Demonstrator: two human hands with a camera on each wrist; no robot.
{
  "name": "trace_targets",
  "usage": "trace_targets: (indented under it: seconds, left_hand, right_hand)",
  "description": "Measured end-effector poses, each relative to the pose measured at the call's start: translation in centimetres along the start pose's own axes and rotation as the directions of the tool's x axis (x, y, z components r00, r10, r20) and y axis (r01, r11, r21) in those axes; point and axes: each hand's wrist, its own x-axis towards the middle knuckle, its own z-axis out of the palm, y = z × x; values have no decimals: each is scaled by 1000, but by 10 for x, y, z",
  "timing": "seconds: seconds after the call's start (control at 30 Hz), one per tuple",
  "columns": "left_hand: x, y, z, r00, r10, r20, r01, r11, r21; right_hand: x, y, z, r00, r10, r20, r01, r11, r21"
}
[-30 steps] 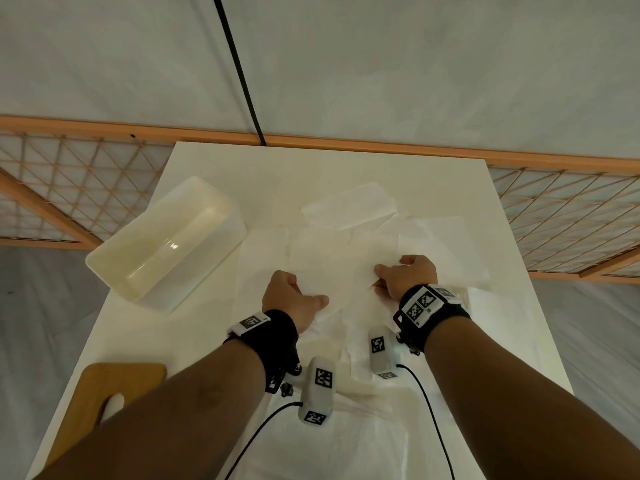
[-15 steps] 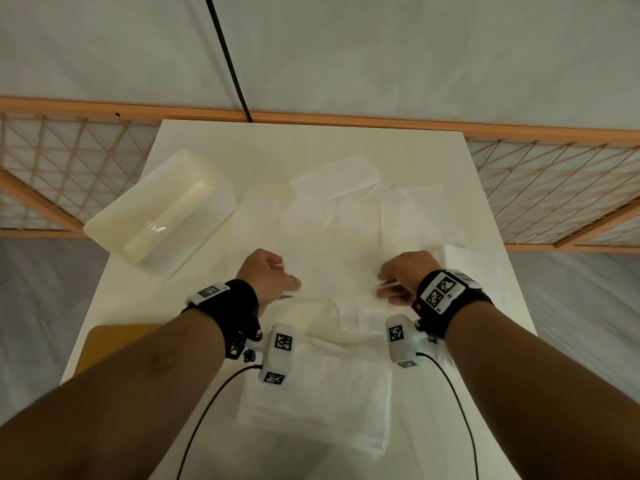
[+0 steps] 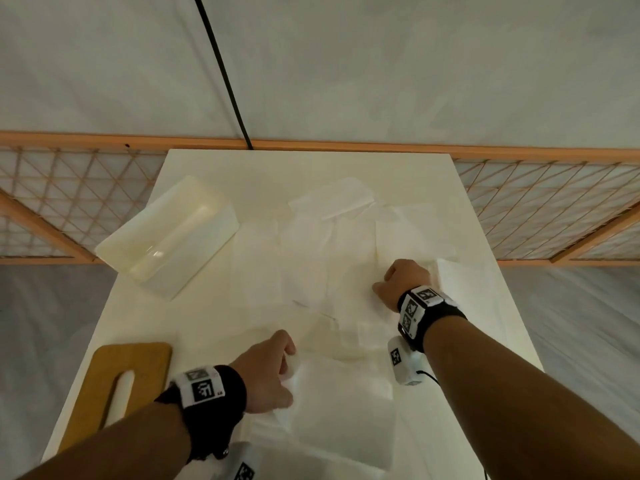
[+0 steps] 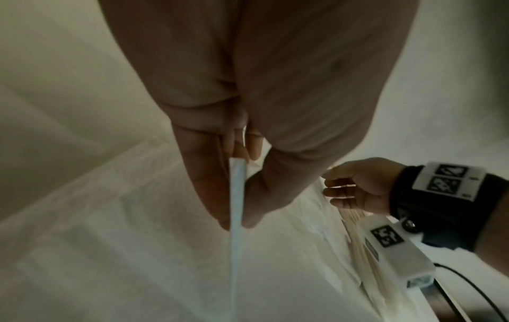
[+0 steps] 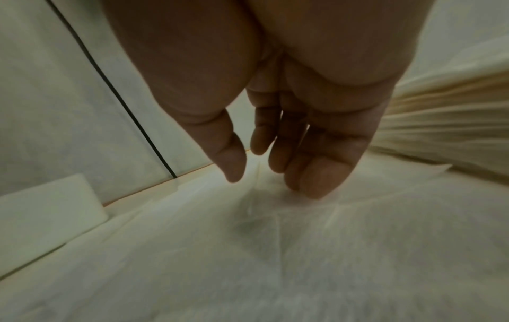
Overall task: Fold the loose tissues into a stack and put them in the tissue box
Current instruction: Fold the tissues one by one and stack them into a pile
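Observation:
Several loose white tissues (image 3: 311,258) lie spread over the middle of the white table (image 3: 242,171). Close to me lies a folded tissue (image 3: 343,400); my left hand (image 3: 287,372) pinches its left edge. In the left wrist view the tissue edge (image 4: 236,196) shows thin between thumb and fingers of the left hand (image 4: 236,222). My right hand (image 3: 398,280) hovers over the loose tissues at the right, fingers relaxed and holding nothing (image 5: 264,174). The open white tissue box (image 3: 166,233) stands at the far left, with nothing visible inside.
A wooden lid with a slot (image 3: 114,386) lies at the near left corner. A wooden lattice rail (image 3: 346,145) runs behind the table, and a black cable (image 3: 225,74) hangs down the wall. More tissues (image 3: 446,271) lie by the right edge.
My left hand has pulled back toward me and to the left with the tissue edge in its pinch. My right hand has let go and moved out to the right.

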Motion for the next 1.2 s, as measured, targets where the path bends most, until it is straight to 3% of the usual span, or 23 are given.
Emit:
trace_targets:
  seconds: [0.13, 0.23, 0.3, 0.47, 0.67, 0.73, 0.8, 0.83, 0.9, 0.93, 1.0, 1.03, 1.07, 1.17, 1.2]
  left_hand:
    - [-5, 6, -10, 1000, 12, -28, -7, 984, 178]
    - [4, 22, -30, 975, 68, -213, -4, 958, 287]
    - [18, 33, -46, 950, 110, -292, -44, 974, 222]
    - [57, 59, -64, 936, 113, -333, -97, 993, 64]
    - [82, 74, -62, 911, 90, -402, -154, 979, -130]
    - [85, 77, -64, 906, 29, -423, -154, 952, -264]
    - [88, 80, -67, 909, -68, -411, -146, 872, -468]
    - [88, 82, -69, 921, -114, -373, -152, 776, -612]
    - [84, 89, -73, 958, -163, -237, -136, 468, -873]
    - [82, 92, -77, 972, -173, -159, -99, 311, -945]
    - [79, 94, -82, 984, -172, -44, -25, 114, -993]
    - [78, 93, -84, 985, -170, -7, 6, 77, -997]
    - [78, 90, -85, 985, -171, 15, 29, 77, -997]
    - [78, 77, -86, 980, -196, 25, 60, 175, -983]
    - [77, 72, -87, 978, -210, 21, 63, 196, -979]
  right_hand:
    - [5, -7, 12, 999, -9, 30, 11, 998, -68]
    - [4, -8, 20, 997, -57, 54, 64, 985, -160]
    - [3, -6, 22, 993, -98, 65, 108, 978, -180]
    - [-1, -2, 27, 981, -180, 71, 191, 957, -217]
    - [-1, -4, 14, 959, -279, -46, 246, 903, -353]
    - [0, -5, 5, 938, -329, -108, 271, 892, -361]
    - [-1, -7, -4, 913, -372, -170, 300, 892, -338]
    - [-1, -7, -8, 897, -392, -205, 321, 896, -308]
    - [-2, -10, -13, 838, -451, -308, 393, 890, -232]
    - [-6, -14, -14, 783, -500, -370, 460, 866, -197]
    - [-16, -21, -10, 671, -598, -438, 576, 793, -198]
    - [-22, -24, -4, 643, -635, -429, 617, 761, -202]
    - [-27, -26, 3, 657, -654, -374, 641, 746, -179]
    - [-35, -29, 23, 787, -611, -83, 609, 792, -54]
    - [-36, -28, 28, 806, -592, 6, 591, 804, -55]
